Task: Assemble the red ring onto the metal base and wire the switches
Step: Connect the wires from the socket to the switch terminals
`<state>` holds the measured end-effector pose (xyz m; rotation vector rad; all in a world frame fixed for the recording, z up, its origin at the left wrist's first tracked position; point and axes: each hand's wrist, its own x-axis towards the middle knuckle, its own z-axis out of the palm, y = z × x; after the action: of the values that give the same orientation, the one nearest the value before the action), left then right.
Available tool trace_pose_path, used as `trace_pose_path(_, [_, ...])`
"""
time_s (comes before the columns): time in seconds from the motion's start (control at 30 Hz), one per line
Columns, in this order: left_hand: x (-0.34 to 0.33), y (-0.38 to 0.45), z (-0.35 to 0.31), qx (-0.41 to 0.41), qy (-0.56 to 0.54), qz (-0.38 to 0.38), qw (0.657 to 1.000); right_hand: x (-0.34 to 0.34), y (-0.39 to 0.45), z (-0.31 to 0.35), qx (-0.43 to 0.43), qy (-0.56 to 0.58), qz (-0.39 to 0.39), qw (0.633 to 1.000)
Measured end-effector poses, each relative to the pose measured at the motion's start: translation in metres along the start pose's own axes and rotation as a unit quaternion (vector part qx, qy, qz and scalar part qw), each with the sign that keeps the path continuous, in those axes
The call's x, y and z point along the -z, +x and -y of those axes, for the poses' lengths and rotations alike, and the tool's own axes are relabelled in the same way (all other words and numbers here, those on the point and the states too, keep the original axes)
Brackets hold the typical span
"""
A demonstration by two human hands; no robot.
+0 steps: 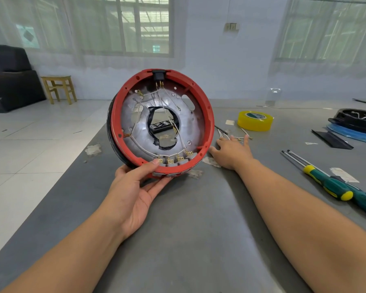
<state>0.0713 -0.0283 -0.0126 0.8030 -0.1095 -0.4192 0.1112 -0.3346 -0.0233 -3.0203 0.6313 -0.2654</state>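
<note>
- While my left hand (pixel 135 187) grips the lower edge of the red ring (pixel 207 121), thumb curled over the rim and fingers beneath, the assembly stands tilted up on edge facing me.
- I see the ring seated round the metal base (pixel 133 115), whose central hole is edged in black tape.
- Along the bottom arc sit four grey switches (pixel 173 160) with brass terminals, joined by white wires (pixel 144 149) that run up to a black socket (pixel 158 75) at the top.
- My right hand (pixel 230 151) lies flat on the grey table (pixel 199 229), fingers spread, holding nothing, fingertips at some loose wire pieces (pixel 244 133).
- Just beyond them stands a yellow tape roll (pixel 255 121).
- Further right lie two green-and-yellow screwdrivers (pixel 334 187), near a black part on blue plastic (pixel 357 123).
</note>
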Motion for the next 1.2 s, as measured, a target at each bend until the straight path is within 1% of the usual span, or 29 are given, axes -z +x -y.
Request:
trace_pose_path(0.13, [0.000,-0.002,0.001,-0.002,-0.005,-0.001,1.000,0.000,-0.010,0.001,0.014,0.004,-0.034,0.999])
trace_pose_path(0.23, [-0.001,-0.004,-0.001,-0.002,-0.004,0.002,1.000,0.001,-0.030,0.005,0.026,0.057,-0.039,0.997])
trace_pose_path(0.33, [-0.002,-0.008,-0.002,-0.002,-0.010,-0.009,1.000,0.005,-0.058,0.010,0.055,0.084,-0.056,0.993])
trace_pose_path(0.43, [-0.001,-0.012,-0.003,0.000,-0.010,-0.018,1.000,0.015,-0.097,0.016,0.116,0.083,-0.079,0.986])
trace_pose_path(0.5, [0.000,-0.016,-0.003,0.001,-0.004,-0.022,1.000,0.021,-0.125,0.020,0.175,0.086,-0.085,0.977])
trace_pose_path(0.63, [0.001,-0.025,-0.005,-0.002,0.007,-0.028,1.000,0.029,-0.181,0.025,0.257,0.123,-0.096,0.954])
trace_pose_path(0.73, [0.001,-0.028,-0.006,-0.005,0.012,-0.033,0.999,0.032,-0.208,0.020,0.289,0.146,-0.103,0.940])
trace_pose_path(0.83, [0.000,-0.029,-0.006,-0.005,0.016,-0.037,0.999,0.034,-0.211,0.015,0.276,0.196,-0.109,0.935])
trace_pose_path(0.93, [-0.001,-0.028,-0.006,-0.004,0.021,-0.039,0.999,0.035,-0.205,0.015,0.196,0.279,-0.124,0.932])
trace_pose_path(1.0, [0.000,-0.027,-0.006,-0.004,0.024,-0.041,0.999,0.036,-0.200,0.014,0.131,0.293,-0.084,0.943])
trace_pose_path(1.07, [0.000,-0.027,-0.005,-0.005,0.024,-0.040,0.999,0.037,-0.194,0.015,0.088,0.297,-0.040,0.950])
trace_pose_path(1.13, [0.000,-0.026,-0.005,-0.007,0.025,-0.040,0.999,0.038,-0.189,0.019,0.065,0.296,-0.021,0.953])
trace_pose_path(1.2, [0.000,-0.025,-0.004,-0.007,0.030,-0.037,0.999,0.038,-0.187,0.024,0.067,0.274,-0.010,0.959])
